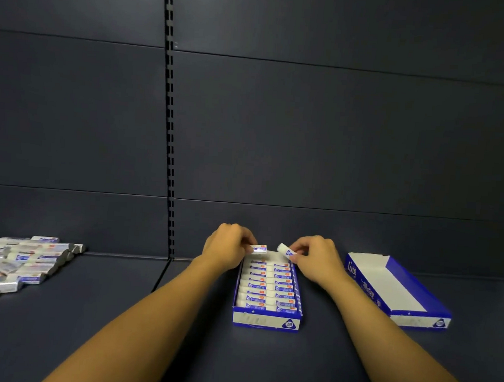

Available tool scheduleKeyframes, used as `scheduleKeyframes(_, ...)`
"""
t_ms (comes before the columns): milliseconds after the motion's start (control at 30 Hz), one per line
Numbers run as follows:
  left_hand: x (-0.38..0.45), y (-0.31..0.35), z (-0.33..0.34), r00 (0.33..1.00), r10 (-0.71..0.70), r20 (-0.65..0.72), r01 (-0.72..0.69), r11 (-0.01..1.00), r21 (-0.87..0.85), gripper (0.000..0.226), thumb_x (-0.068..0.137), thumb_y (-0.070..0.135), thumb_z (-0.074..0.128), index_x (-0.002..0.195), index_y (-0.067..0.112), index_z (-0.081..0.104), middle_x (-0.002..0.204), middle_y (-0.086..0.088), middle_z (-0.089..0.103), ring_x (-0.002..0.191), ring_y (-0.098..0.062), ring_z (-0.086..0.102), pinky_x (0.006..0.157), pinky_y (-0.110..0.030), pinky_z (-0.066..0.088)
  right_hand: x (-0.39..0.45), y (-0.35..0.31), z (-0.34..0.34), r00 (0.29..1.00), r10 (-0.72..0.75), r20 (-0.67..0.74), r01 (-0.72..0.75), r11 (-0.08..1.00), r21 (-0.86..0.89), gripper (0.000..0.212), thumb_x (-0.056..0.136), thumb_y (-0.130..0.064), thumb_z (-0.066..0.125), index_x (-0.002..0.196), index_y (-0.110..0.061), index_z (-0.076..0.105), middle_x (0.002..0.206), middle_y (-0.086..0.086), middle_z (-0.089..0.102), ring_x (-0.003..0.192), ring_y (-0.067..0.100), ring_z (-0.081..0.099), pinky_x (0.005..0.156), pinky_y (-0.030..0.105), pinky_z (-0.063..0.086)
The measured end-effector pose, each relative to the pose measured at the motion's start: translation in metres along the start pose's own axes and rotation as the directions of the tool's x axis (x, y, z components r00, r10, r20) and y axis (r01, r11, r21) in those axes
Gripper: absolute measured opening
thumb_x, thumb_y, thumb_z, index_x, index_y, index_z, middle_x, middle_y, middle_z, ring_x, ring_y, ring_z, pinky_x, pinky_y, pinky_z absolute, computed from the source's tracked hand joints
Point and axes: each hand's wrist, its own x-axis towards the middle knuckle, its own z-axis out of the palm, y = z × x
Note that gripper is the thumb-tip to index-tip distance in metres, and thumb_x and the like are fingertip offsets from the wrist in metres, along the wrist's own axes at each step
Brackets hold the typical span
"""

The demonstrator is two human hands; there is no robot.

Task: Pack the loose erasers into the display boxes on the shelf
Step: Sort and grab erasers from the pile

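The left hand (228, 249) pinches one eraser (259, 249) by its end, thumb and fingers curled round it, and holds it level just above the far end of the near box (266, 319); the right hand (314, 259) pinches a second eraser (285, 249) the same way, this one tilted, its white tip raised toward the middle. Both erasers hang over the one bare strip left at the back of the box, so the step in hand looks like dropping the last pair into place. These are small sleeved blocks — light, firm with a little give, and probably slick in their wrap — so a fingertip pinch across the short end, as both hands have it, seems the right hold, leaving the long sides free to slide down between neighbours and the wall. The box sits on the dark shelf (116, 315) between the forearms and holds two columns of erasers, about eight rows each as far as I can count; the front rows blur together. A second box (421, 314), turned at an angle, lies well apart to the right and shows only its white floor. Far to the left a loose pile (20, 259) waits on the shelf — a dozen or more, too jumbled and cut off by the edge to count exactly. Two boxes, two erasers in hand.
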Motion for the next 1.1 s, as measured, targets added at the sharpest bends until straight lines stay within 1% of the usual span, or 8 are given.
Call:
scheduleKeyframes(167,0.003,-0.006,0.017,1.0,-0.021,0.002,0.021,1.0,-0.016,0.012,0.092,0.025,0.071,0.096,0.035,0.074,0.102,0.006,0.071,0.095,-0.015,0.065,0.085,-0.043,0.057,0.008,0.003,0.016,0.998,0.009,-0.059,-0.002,0.993,0.114,0.015,0.089,-0.025,0.075,0.103,-0.021,0.074,0.092,-0.01,0.069,0.078,0.001,0.062,0.063,0.017,0.048)
scheduleKeyframes(333,0.006,-0.009,0.025,0.999,0.026,-0.027,-0.025,0.999,0.028,0.017,0.095,0.021,0.065,0.105,0.032,0.075,0.107,0.005,0.065,0.105,-0.015,0.057,0.088,-0.037,0.052,0.007,0.009,0.025,0.994,0.005,-0.112,0.013,0.986,0.164,0.015,0.09,-0.023,0.074,0.104,-0.021,0.073,0.1,-0.007,0.068,0.084,0.003,0.063,0.063,0.012,0.042)
scheduleKeyframes(467,0.007,-0.012,0.03,0.996,0.064,-0.061,-0.06,0.996,0.072,0.023,0.095,0.013,0.062,0.104,0.028,0.077,0.109,0.01,0.062,0.109,-0.012,0.05,0.088,-0.037,0.051,0.011,0.008,0.021,0.993,-0.027,-0.116,0.04,0.993,0.11,0.017,0.09,-0.019,0.074,0.107,-0.02,0.073,0.101,-0.008,0.062,0.084,0.0,0.056,0.063,0.01,0.038)
scheduleKeyframes(633,0.01,-0.005,0.032,0.996,0.058,-0.063,-0.051,0.992,0.112,0.021,0.094,0.013,0.06,0.103,0.022,0.077,0.115,0.004,0.06,0.113,-0.017,0.051,0.087,-0.036,0.051,0.013,0.004,0.022,0.995,-0.061,-0.074,0.063,0.998,0.031,0.017,0.091,-0.021,0.072,0.109,-0.02,0.072,0.103,-0.008,0.059,0.082,-0.002,0.054,0.062,0.011,0.039)
scheduleKeyframes(800,0.009,-0.006,0.034,0.997,0.023,-0.068,-0.02,0.998,0.058,0.02,0.094,0.017,0.062,0.103,0.027,0.077,0.114,0.003,0.067,0.105,-0.017,0.061,0.084,-0.034,0.055,0.012,-0.003,0.022,0.996,-0.08,0.026,0.082,0.994,-0.072,0.016,0.091,-0.024,0.072,0.108,-0.024,0.071,0.106,-0.01,0.06,0.091,0.004,0.058,0.067,0.015,0.045)
scheduleKeyframes(933,0.005,-0.005,0.033,0.993,0.048,-0.112,-0.042,0.998,0.054,0.018,0.096,0.018,0.061,0.104,0.024,0.076,0.113,0.002,0.066,0.105,-0.017,0.061,0.082,-0.032,0.052,0.015,-0.007,0.02,0.994,-0.091,0.053,0.096,0.989,-0.109,0.019,0.09,-0.02,0.073,0.106,-0.028,0.065,0.096,-0.01,0.063,0.087,0.005,0.061,0.069,0.021,0.052)
scheduleKeyframes(1033,0.004,-0.008,0.034,0.992,0.056,-0.113,-0.053,0.998,0.03,0.019,0.094,0.015,0.062,0.103,0.022,0.077,0.113,0.001,0.063,0.104,-0.018,0.06,0.085,-0.034,0.054,0.017,-0.01,0.019,0.992,-0.086,0.09,0.101,0.979,-0.177,0.011,0.092,-0.022,0.071,0.099,-0.026,0.064,0.096,-0.006,0.065,0.086,0.006,0.062,0.064,0.021,0.05)
scheduleKeyframes(1100,0.004,-0.011,0.036,0.991,0.062,-0.115,-0.062,0.998,0.008,0.019,0.094,0.014,0.062,0.101,0.021,0.078,0.111,0.002,0.063,0.104,-0.017,0.06,0.087,-0.036,0.055,0.017,-0.011,0.02,0.99,-0.089,0.111,0.112,0.969,-0.22,0.009,0.093,-0.024,0.07,0.1,-0.025,0.065,0.1,-0.005,0.066,0.087,0.007,0.061,0.062,0.02,0.048)
